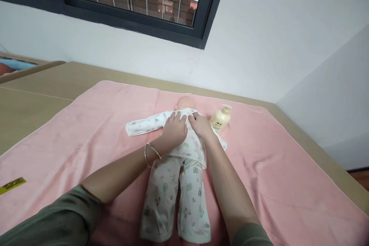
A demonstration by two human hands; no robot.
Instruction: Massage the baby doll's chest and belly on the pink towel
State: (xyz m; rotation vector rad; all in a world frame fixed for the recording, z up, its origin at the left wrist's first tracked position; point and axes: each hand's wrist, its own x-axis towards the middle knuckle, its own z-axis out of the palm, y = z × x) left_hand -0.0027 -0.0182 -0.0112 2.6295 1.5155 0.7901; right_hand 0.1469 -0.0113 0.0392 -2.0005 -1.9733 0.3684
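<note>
While both press flat, left hand (173,128) and right hand (200,125) pin the doll (184,103) at frame centre.
Palms wide open, holding nothing, smoothing its shirt (150,123); lotion bottle (220,118) just right.

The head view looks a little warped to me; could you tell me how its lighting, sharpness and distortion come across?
In the head view the light is soft and even, with only faint shadows beside the left hand and right hand on the doll. There is no glare on the lotion bottle. The wide lens bends the window frame and table edge. The forearms near the camera look slightly soft.
</note>
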